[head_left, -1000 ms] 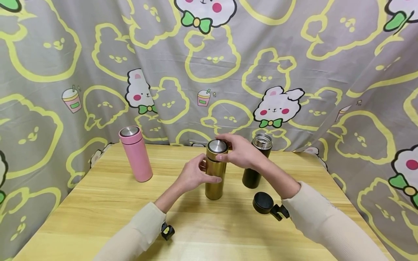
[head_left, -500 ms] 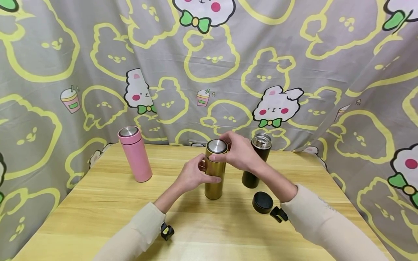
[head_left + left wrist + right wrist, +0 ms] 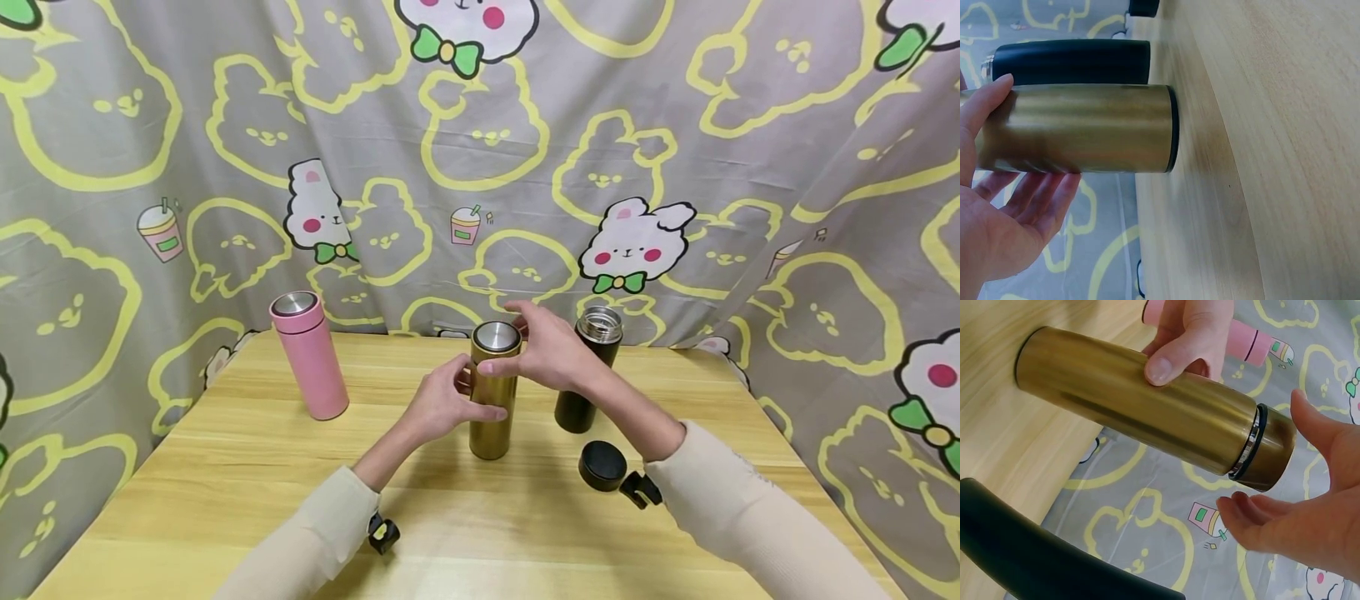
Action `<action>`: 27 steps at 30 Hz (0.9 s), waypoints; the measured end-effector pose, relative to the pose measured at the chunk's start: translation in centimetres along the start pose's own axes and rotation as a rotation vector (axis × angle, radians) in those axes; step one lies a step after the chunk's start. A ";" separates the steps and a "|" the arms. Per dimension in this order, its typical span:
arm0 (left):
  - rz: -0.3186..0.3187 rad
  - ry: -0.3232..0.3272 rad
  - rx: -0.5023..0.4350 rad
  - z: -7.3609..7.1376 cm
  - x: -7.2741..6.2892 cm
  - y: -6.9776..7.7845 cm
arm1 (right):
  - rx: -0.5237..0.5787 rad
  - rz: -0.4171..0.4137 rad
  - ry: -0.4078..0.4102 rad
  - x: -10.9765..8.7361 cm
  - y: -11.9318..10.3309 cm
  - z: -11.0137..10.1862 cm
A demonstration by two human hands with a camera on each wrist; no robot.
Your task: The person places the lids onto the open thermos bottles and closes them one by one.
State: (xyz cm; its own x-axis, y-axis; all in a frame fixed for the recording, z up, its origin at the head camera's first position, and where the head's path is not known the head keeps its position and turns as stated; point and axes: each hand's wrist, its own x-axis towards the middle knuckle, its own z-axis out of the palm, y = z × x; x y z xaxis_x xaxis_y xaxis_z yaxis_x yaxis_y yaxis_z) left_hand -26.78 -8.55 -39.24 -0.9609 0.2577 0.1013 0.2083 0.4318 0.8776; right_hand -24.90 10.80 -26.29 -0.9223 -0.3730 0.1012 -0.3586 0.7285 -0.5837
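Along a wood-grain table (image 3: 450, 533), before a cartoon-print curtain (image 3: 525, 117), far L: a pink flask (image 3: 311, 367) stands upright, lidded, well apart from the work. Next, the person's L hand (image 3: 441, 402) grips the gold flask (image 3: 491, 437) mid-body, thumb across the near side, fingers round the far side. That flask, the one being worked on, stands upright at table centre, btwn the pink flask & a black flask (image 3: 576, 412). Its gold lid (image 3: 497, 337) is on, but the R wrist view shows a strip of thread btwn lid & body; prob. part-unscrewed. Just R, the R hand (image 3: 553, 348) is spread about the lid, fingertips clear of it, pinching nothing; can't tell if the thumb touches. Far R, the black flask stands upright, mouth bare, w/ a black lid (image 3: 603, 465) on the table in front.

Step in hand, by the look of it: loosening the gold lid, tho direction of turn isn't shown. Next move calls for R thumb & fingers to close on the lid & twist, L hand steadying, then a straight lift once the thread's free.
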 end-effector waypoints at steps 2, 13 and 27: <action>-0.001 0.001 0.000 0.0 0.0 0.0 | 0.020 -0.003 -0.033 0.1 0.1 -0.3; 0.000 0.003 0.008 0.0 0.1 0.0 | 0.143 -0.064 -0.139 0.2 0.1 -1.0; 0.003 0.005 0.004 0.0 0.0 0.0 | 0.045 -0.014 0.014 -0.1 -0.1 -0.3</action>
State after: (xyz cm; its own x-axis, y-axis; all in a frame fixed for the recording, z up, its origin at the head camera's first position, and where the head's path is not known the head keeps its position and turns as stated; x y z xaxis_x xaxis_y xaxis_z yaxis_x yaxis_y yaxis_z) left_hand -26.75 -8.54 -39.29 -0.9612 0.2545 0.1065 0.2121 0.4346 0.8753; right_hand -24.79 10.96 -25.96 -0.9193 -0.3748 0.1202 -0.3648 0.6966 -0.6178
